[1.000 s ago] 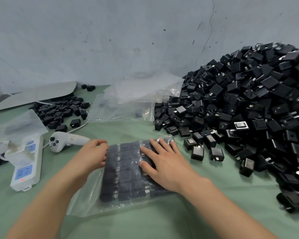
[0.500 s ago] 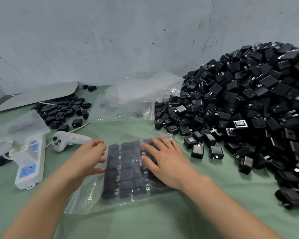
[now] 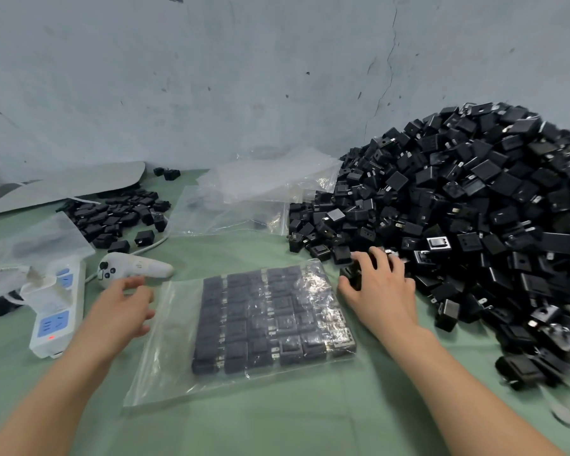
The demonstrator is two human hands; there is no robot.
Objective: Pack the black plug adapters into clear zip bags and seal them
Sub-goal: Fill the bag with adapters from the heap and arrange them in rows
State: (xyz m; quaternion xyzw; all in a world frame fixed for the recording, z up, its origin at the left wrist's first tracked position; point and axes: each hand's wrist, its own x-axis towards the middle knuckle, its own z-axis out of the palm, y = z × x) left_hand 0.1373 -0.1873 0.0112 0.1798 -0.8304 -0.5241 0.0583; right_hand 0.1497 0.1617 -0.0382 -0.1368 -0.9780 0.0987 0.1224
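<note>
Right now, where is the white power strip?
Head view, far left of the green table: the white power strip lies left of the left hand, near the white controller.

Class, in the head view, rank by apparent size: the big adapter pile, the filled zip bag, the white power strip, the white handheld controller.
1. big adapter pile
2. filled zip bag
3. white power strip
4. white handheld controller
The last two look close, and the strip is partly covered.
</note>
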